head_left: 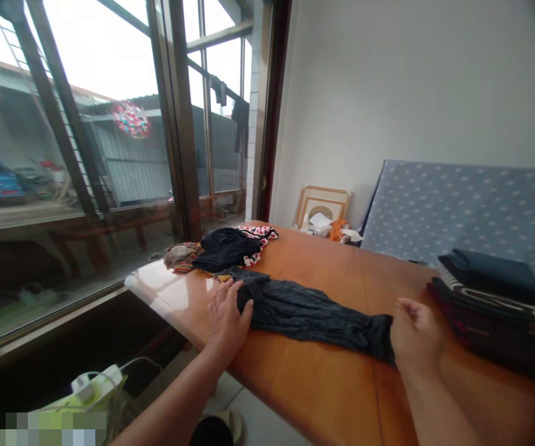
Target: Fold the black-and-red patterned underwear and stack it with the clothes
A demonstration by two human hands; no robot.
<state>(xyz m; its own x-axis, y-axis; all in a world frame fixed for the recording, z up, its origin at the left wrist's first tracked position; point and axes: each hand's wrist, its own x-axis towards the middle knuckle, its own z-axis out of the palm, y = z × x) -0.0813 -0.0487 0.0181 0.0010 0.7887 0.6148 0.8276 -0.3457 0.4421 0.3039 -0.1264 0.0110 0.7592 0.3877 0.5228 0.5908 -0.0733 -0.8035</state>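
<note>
Dark grey, wrinkled trousers (pixel 311 313) lie stretched lengthwise across the wooden table (pixel 304 378). My left hand (pixel 230 316) rests on their left end, fingers apart and slightly bent over the bunched fabric. At the opposite end my right hand (pixel 416 337) is closed in a fist around the narrow, darker band. Just beyond my left hand is a loose heap of clothes: a black garment (pixel 223 248), a white-and-red patterned piece (pixel 260 234) and a striped brownish piece (pixel 181 257).
A stack of folded clothes (pixel 495 297) sits on the table at the right. Behind it leans a blue-grey dotted panel (pixel 462 204). Picture frames (pixel 323 207) stand by the wall. A large window (pixel 109 155) borders the left side, with a power strip (pixel 98 390) below the table edge.
</note>
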